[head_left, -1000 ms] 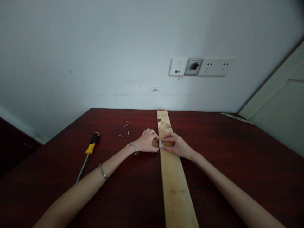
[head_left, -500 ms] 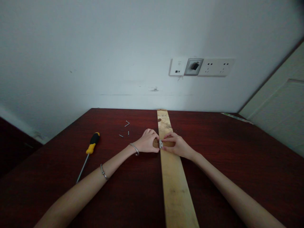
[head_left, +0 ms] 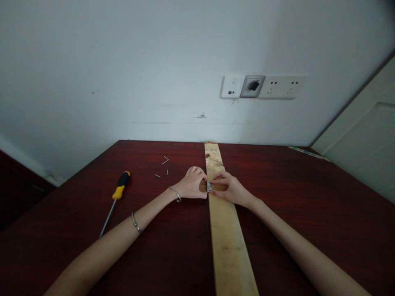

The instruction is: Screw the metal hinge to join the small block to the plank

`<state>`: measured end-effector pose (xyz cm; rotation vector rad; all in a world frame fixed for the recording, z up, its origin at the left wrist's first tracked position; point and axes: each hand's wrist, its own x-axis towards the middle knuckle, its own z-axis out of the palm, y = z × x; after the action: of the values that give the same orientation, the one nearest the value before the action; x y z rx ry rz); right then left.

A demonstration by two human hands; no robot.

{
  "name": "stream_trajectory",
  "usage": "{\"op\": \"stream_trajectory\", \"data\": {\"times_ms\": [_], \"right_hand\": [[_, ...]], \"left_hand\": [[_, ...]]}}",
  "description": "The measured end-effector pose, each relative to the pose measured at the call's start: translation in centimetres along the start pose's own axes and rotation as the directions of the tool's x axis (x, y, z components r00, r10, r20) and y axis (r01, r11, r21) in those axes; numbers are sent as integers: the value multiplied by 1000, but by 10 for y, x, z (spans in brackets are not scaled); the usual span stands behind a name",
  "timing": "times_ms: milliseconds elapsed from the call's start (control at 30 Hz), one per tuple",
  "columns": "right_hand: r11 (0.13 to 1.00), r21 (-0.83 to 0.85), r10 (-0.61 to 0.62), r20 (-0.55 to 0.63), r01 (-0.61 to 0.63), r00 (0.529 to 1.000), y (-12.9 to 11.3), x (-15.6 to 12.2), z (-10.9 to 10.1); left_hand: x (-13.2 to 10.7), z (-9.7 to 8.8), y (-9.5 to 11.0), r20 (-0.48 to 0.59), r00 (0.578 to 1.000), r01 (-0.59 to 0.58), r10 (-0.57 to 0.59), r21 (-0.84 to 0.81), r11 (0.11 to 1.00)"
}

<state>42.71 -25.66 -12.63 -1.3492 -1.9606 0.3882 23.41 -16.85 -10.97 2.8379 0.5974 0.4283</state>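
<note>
A long pale wooden plank (head_left: 230, 246) lies on the dark red tabletop (head_left: 173, 246), running away from me to the wall. On the plank's left edge sits a small silver metal hinge (head_left: 209, 187) with holes in it. From the left, my left hand (head_left: 194, 183) curls its thumb and fingers round the hinge's side. My right hand (head_left: 231, 189) reaches across the plank, its thumb and fingertips pinching the hinge from the right. The fingers partly hide where the hinge meets the wood.
A screwdriver (head_left: 121, 186) with a black and yellow handle lies to the left, its tip near my left forearm. Several screws (head_left: 157, 176) are scattered beyond my left wrist. Behind the table stands a white wall with sockets (head_left: 280, 87). A thin strip (head_left: 308, 153) lies at the far right edge.
</note>
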Motion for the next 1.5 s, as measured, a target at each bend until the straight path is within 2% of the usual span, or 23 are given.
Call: {"op": "stream_trajectory", "data": {"times_ms": [333, 567, 800, 1000, 1500], "right_hand": [[1000, -12, -21, -10, 21, 1000, -4, 0, -2], [999, -16, -28, 3, 28, 1000, 0, 0, 0], [1000, -15, 2, 5, -2, 1000, -5, 0, -3], [999, -34, 6, 43, -5, 999, -4, 0, -3], [1000, -12, 13, 34, -12, 999, -8, -1, -5]], "left_hand": [[0, -9, 4, 34, 999, -35, 32, 84, 996], [-1, -12, 4, 110, 994, -8, -7, 140, 990], [-1, -13, 2, 129, 992, -8, -6, 102, 995], [0, -14, 0, 139, 989, -58, 49, 65, 996], [1, -15, -1, 184, 982, -35, 33, 11, 999]]}}
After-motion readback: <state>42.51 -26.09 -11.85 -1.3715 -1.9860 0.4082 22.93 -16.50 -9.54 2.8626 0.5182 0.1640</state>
